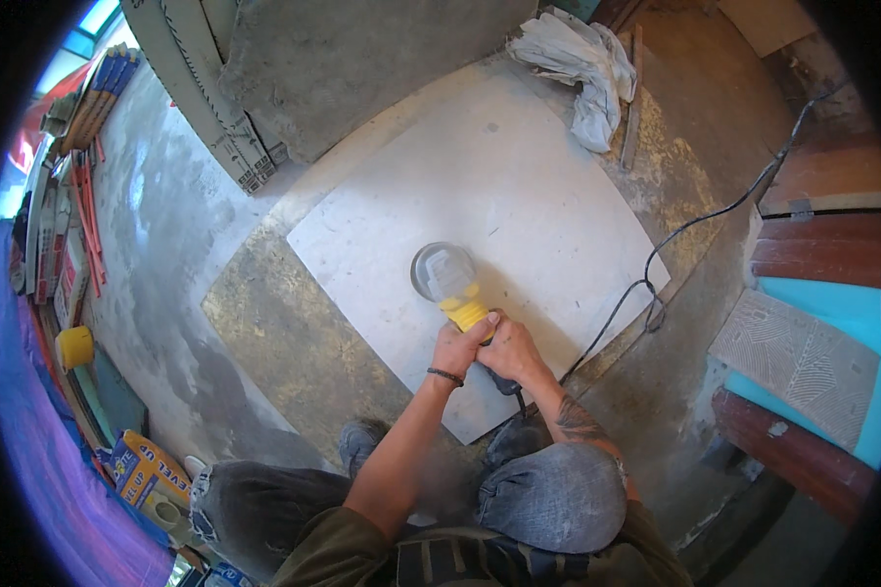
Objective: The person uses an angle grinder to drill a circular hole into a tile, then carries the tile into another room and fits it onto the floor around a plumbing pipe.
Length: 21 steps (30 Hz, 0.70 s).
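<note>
Yellow power tool [463,307] within curled left hand [457,347] and right hand [515,350]; bold lettering [164,464] on yellow-blue bag [147,475].

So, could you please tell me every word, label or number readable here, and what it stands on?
I won't copy printed wording, but it stands on:
Yellow-and-blue package: large letters, legible.
White-and-red box: print too small to read.
Long beige packaging: dark marks, too small to read.
</note>
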Tool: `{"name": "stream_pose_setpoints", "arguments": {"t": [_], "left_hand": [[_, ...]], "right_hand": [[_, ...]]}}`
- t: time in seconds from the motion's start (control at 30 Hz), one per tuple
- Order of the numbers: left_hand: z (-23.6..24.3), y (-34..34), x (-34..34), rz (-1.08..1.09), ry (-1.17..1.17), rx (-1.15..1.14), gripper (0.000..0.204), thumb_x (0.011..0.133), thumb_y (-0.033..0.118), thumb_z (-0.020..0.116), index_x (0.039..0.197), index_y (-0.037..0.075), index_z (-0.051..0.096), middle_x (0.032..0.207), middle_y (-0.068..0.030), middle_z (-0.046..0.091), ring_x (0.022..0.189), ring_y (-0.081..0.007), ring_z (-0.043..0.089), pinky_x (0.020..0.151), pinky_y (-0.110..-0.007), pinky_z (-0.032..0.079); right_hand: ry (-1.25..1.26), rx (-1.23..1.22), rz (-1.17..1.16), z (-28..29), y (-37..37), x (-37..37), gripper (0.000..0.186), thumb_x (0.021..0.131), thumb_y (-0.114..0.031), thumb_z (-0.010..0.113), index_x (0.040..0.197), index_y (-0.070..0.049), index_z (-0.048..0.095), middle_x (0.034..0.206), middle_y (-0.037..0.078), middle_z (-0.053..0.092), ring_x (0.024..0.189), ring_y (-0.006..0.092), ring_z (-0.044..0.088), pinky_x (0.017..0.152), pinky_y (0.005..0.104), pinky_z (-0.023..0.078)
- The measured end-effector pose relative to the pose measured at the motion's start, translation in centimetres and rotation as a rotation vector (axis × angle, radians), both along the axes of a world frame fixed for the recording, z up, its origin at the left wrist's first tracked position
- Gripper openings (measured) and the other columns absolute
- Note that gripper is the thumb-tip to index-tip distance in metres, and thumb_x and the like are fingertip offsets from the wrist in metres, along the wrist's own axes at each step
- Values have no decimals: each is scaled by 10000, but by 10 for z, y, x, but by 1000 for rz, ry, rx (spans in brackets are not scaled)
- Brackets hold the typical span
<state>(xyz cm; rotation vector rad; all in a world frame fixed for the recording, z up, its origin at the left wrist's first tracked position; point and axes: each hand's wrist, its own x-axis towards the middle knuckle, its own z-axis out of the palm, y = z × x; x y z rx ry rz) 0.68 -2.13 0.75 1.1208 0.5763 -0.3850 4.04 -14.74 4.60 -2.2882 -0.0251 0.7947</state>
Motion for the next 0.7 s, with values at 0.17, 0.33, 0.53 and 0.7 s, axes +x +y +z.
{"name": "stream_pose_setpoints", "arguments": {"t": [0.17,0.33,0.53,0.7], "left_hand": [[0,1,1,-5,-5,21,370,923,264,740,1159,-11,665,1068,-51,707,936,-130,666,823,-292,530],[7,0,3,-4,21,17,363,917,266,747,1138,-13,677,1052,-55,715,920,-133,674,815,-294,538],[10,2,8,-13,62,44,372,904,257,761,1144,-15,674,1054,-60,715,915,-140,681,799,-299,548],[12,7,8,24,48,-6,398,894,279,773,1144,-14,674,1054,-62,714,913,-143,683,793,-300,549]], "right_hand": [[1,9,-7,1,2,0,580,735,-365,781,1135,7,586,992,276,700,964,451,676,849,502,546],[17,-3,4,1,0,1,585,727,-370,790,1125,11,595,999,275,699,969,451,675,852,498,547],[26,11,9,-5,0,4,574,722,-361,795,1110,23,617,999,287,698,978,455,672,848,500,548],[1,21,28,4,7,7,500,744,-283,739,1101,44,613,983,297,694,960,460,673,831,489,552]]}}
